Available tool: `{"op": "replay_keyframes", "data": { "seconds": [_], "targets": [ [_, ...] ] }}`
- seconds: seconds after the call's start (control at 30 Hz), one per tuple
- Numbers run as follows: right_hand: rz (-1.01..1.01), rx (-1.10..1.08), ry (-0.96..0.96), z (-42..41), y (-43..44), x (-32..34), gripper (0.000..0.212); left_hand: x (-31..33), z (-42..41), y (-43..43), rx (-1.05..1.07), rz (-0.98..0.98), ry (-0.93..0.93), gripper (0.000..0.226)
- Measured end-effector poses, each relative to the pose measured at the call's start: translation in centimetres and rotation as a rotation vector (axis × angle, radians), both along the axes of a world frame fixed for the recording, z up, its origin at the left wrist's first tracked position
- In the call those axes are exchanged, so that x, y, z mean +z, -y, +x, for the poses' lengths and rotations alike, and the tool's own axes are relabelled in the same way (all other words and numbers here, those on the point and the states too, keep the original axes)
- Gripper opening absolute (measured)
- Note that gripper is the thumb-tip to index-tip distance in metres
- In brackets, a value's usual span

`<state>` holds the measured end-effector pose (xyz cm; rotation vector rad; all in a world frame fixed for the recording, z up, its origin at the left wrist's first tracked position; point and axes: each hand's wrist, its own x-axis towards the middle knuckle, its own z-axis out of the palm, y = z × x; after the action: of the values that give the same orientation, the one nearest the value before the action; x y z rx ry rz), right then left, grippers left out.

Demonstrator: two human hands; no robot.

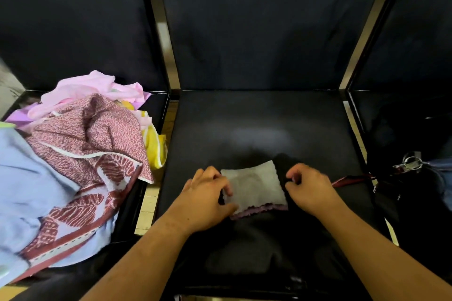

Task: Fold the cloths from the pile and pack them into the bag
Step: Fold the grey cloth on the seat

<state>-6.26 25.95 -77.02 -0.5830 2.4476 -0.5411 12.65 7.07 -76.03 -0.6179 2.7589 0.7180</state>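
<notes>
A small folded grey cloth (254, 184) with a purple scalloped front edge lies on the middle black seat (259, 124). My left hand (208, 200) holds its left edge, fingers curled over the top and thumb at the front corner. My right hand (309, 189) sits at the cloth's right edge with fingers curled, pinching dark fabric that looks like the black bag (283, 160). A red strap (352, 179) runs out to the right from under that hand. The pile of cloths (80, 154) fills the seat on the left.
The pile holds a pink patterned cloth (97, 134), a light blue one (27, 178), a pale pink one (93, 88) and a yellow one (154, 144). A key ring (412, 161) and dark items lie on the right seat. Dark seat backs rise behind.
</notes>
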Motion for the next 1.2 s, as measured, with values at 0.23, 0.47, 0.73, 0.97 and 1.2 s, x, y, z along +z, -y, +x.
{"op": "replay_keyframes", "data": {
  "seconds": [0.23, 0.47, 0.73, 0.97, 1.2],
  "targets": [
    [0.135, 0.000, 0.058, 1.5, 1.1, -0.4, 0.041, -0.7, -1.4, -3.3, -0.183, -0.081, -0.077, 0.047],
    [0.150, 0.043, 0.078, 1.9, 0.9, -0.6, 0.032, -2.7, -0.5, -2.7, -0.100, -0.134, -0.017, 0.038],
    [0.141, -0.003, 0.202, 1.2, 0.8, -0.6, 0.011, -2.1, -0.6, -2.5, -0.131, -0.033, -0.011, 0.020],
    [0.036, -0.194, 0.471, 0.8, 0.6, -0.7, 0.016, -2.0, -0.1, -2.2, -0.132, -0.004, 0.022, 0.016],
    [0.063, -0.228, 0.535, 0.5, 0.9, -0.6, 0.027, -1.2, -0.2, -2.4, -0.164, 0.037, 0.097, 0.016]
  ]
}}
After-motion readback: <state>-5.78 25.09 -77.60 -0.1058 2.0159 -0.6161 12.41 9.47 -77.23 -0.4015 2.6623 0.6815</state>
